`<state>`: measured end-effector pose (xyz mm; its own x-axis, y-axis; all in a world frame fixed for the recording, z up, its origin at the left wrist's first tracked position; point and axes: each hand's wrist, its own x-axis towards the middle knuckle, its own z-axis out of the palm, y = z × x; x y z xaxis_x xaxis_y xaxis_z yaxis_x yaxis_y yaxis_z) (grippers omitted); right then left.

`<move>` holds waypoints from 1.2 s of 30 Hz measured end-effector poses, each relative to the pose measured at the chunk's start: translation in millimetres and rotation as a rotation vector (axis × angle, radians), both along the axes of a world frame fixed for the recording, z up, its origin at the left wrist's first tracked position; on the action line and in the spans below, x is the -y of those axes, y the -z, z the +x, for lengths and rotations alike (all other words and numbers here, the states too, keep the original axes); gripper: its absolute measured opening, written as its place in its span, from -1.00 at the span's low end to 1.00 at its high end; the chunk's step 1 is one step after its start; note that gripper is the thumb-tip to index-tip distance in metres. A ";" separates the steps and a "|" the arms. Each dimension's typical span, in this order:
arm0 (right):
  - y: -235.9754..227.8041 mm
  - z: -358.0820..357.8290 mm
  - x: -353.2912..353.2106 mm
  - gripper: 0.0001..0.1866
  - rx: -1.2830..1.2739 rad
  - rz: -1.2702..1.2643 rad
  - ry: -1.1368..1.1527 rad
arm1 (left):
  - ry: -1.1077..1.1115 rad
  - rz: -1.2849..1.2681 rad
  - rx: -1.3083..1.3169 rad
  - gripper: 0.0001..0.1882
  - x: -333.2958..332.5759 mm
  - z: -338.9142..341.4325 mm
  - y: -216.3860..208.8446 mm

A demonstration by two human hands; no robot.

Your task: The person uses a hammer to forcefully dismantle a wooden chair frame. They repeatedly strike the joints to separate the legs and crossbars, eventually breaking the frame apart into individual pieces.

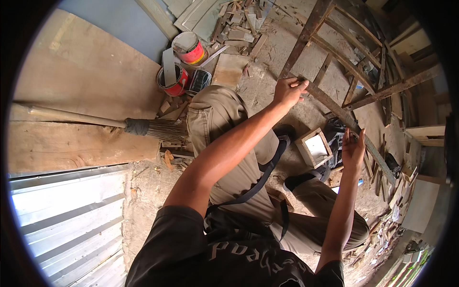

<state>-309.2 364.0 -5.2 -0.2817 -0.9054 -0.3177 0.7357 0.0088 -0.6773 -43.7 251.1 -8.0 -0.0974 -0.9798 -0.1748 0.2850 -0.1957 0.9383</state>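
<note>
Holding a long wooden batten point(333, 109) over the littered floor point(264, 82).
The left hand point(289, 92) closes its grip near the far end; the right hand point(353, 148) has a half-curled grip further along, hold unclear.

The left hand point(289, 92) covers part of the stick point(334, 110). Above the stick, the wooden frame point(397, 87) is cut off by the top edge. Left of the stick, the knee point(217, 106) hides the bristle tips of the broom point(160, 129). Below it, scraps point(382, 237) are too small to tell.
</note>
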 end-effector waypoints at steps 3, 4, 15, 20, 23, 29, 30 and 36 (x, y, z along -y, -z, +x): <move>6.7 -12.5 0.7 -0.64 0.042 0.016 -0.047 | -0.055 -0.058 0.083 -0.66 0.4 -8.3 -1.0; 17.7 -25.8 1.3 -0.63 0.077 0.007 -0.082 | -0.078 -0.075 0.118 -0.66 0.3 -12.4 -0.9; 30.3 -53.1 -13.1 -0.51 0.353 0.088 0.096 | -0.159 -0.681 0.488 -0.88 -32.6 -62.1 -66.2; 37.7 -33.9 2.0 -0.57 0.319 0.088 -0.014 | -0.224 -0.595 0.462 -0.89 -43.4 -24.1 -87.7; 38.9 -25.5 4.1 -0.56 0.320 0.136 -0.152 | -0.324 -0.662 0.426 -0.88 -50.5 -14.4 -85.3; 26.4 -14.1 -6.8 -0.55 0.268 0.198 -0.065 | -0.334 -0.803 0.462 -0.87 -43.9 -15.7 -81.7; 25.6 -22.0 -10.2 -0.54 0.269 0.178 -0.073 | -0.302 -0.829 0.471 -0.87 -39.6 -15.1 -74.6; 29.3 -66.0 -35.9 -0.43 0.167 0.247 0.125 | 0.180 -0.644 0.476 -0.74 -35.3 -34.2 -56.6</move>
<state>-375.2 399.8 -34.6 -0.3115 -0.7565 -0.5751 0.8422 0.0606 -0.5358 -77.9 286.4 48.7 -0.3199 -0.8787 0.3544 -0.1564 0.4178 0.8950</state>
